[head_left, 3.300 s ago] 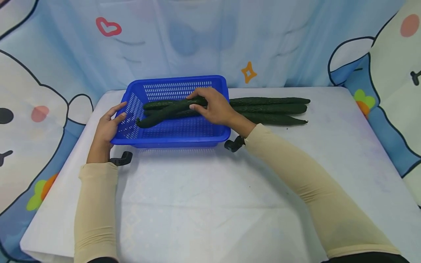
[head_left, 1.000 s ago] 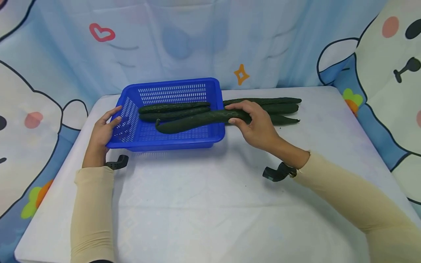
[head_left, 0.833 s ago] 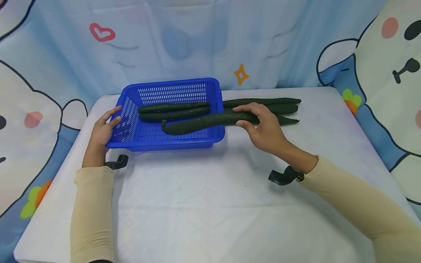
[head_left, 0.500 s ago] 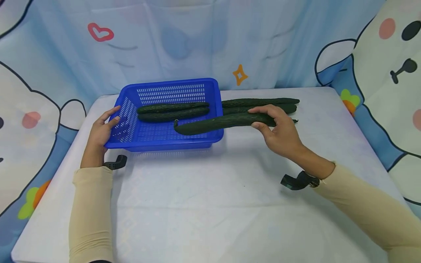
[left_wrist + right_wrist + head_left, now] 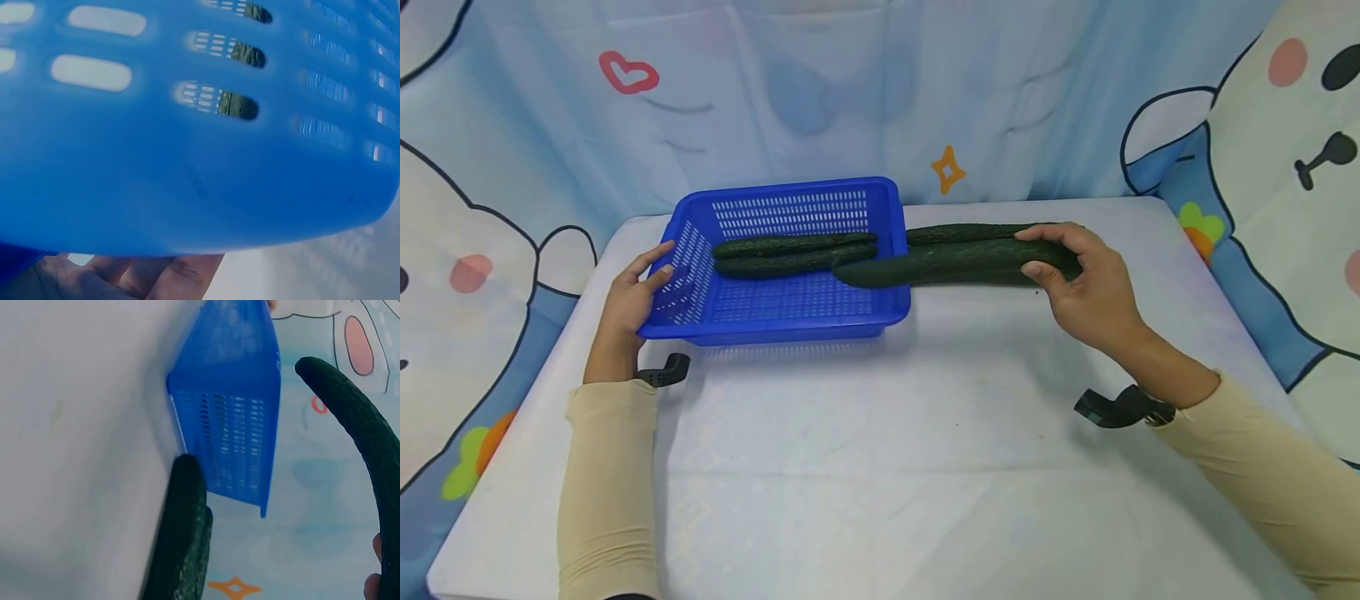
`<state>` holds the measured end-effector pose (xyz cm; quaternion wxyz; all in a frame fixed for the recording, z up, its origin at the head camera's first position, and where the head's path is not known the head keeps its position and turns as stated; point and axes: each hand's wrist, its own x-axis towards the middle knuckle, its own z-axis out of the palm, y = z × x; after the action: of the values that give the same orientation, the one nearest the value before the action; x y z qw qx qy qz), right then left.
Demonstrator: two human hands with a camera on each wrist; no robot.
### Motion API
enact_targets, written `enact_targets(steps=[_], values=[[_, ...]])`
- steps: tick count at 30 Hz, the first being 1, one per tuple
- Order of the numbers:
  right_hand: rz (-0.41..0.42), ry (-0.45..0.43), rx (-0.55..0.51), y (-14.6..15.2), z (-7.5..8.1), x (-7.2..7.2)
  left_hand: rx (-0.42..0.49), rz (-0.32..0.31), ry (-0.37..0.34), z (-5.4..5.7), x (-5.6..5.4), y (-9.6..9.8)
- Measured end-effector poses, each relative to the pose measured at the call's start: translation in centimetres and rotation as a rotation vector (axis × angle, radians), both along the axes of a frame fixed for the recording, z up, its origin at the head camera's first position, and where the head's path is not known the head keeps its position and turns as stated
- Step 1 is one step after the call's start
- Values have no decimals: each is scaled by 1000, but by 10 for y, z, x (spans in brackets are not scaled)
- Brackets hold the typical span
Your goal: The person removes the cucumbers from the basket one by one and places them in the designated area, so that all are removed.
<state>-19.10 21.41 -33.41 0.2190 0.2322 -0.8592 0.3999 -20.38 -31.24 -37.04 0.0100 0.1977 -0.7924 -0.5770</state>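
Observation:
My left hand (image 5: 628,300) grips the left end of the blue plastic basket (image 5: 775,330); its fingers (image 5: 181,278) show below the basket wall in the left wrist view. My right hand (image 5: 1097,292) pinches a long, dark green cucumber (image 5: 940,264) near its right end. That cucumber's free end reaches left over the basket's right rim, and in the right wrist view the cucumber (image 5: 369,434) is raised and curved. Two cucumbers (image 5: 790,247) lie side by side inside the basket. Behind and under the held one, more cucumbers (image 5: 966,232) lie on the table, partly hidden.
A white cloth covers the table (image 5: 865,467). Behind it hangs a light blue curtain (image 5: 850,92) with cartoon prints, close to the table's back edge. A black wrist camera (image 5: 1120,407) sits on the right wrist, another camera (image 5: 666,371) on the left.
My right hand has carried the cucumber rightward from inside the basket, lately also toward the back, above the cucumbers on the table. My left hand keeps its grip on the basket.

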Motion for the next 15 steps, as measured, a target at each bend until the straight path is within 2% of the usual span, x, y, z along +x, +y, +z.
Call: enact_targets(steps=[8, 15], values=[[-78, -36, 29, 22, 4, -2, -17, -14, 15, -1, 0, -1], [-158, -114, 25, 48, -3, -7, -16, -7, 11, -1, -1, -2]])
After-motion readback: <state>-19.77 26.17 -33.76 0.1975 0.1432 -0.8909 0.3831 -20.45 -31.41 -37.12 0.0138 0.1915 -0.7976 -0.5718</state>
